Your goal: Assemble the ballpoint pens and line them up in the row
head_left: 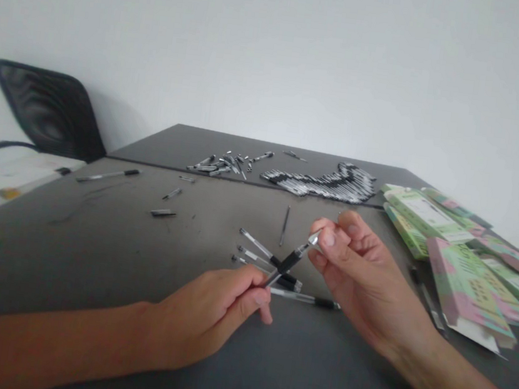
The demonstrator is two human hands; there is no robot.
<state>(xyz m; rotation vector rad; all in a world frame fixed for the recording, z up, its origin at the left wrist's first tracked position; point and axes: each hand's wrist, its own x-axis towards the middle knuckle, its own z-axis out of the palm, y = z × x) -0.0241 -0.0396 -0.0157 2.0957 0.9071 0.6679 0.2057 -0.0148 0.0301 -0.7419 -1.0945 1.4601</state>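
My left hand is closed around the lower end of a pen with a black grip, held slanted above the dark grey table. My right hand pinches the pen's metal tip between thumb and fingers. Just behind the hands, several finished pens lie side by side on the table.
A big heap of pens and scattered pen parts lie at the far side. Green and pink cardboard boxes are stacked at the right. A lone pen lies at the left, near a black chair.
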